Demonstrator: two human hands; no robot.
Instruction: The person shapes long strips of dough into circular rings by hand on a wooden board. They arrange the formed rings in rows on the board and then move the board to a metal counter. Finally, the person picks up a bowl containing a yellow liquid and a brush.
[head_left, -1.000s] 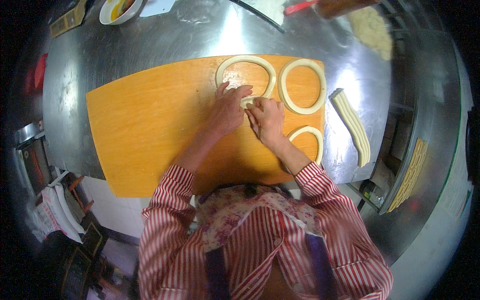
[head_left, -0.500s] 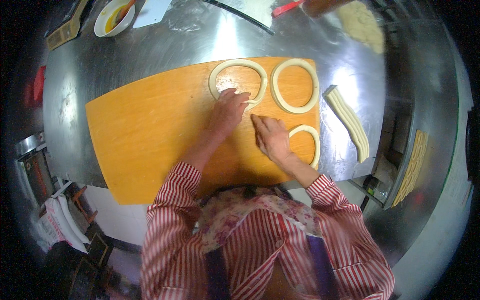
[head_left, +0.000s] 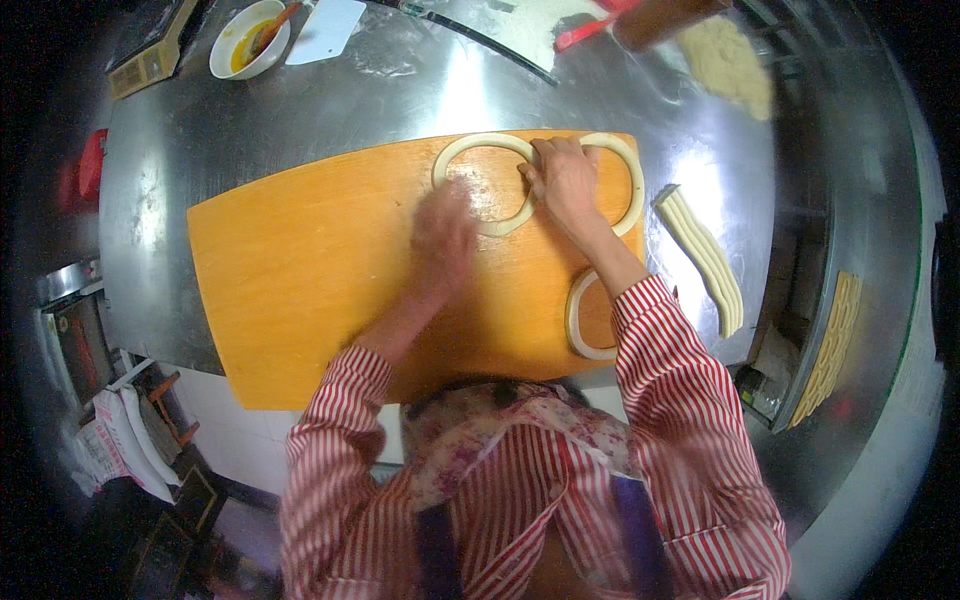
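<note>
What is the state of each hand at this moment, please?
Left hand: blurred, at the upper left dough ring; open or closed cannot be told.
Right hand: fingers bent at the same ring's right edge; grip cannot be told.

A board (head_left: pixel 300 260) is set on a steel table (head_left: pixel 150 240). On it, one side of the left ring (head_left: pixel 505 228) of dough is overlapped by the blurred left hand (head_left: pixel 445 232); its other side and the right ring (head_left: pixel 635 185) are partly covered by the right hand (head_left: pixel 567 180). The near ring (head_left: pixel 573 320) is partly hidden by a sleeve (head_left: pixel 665 330). Dough strips (head_left: pixel 703 260) are laid beside the board.
</note>
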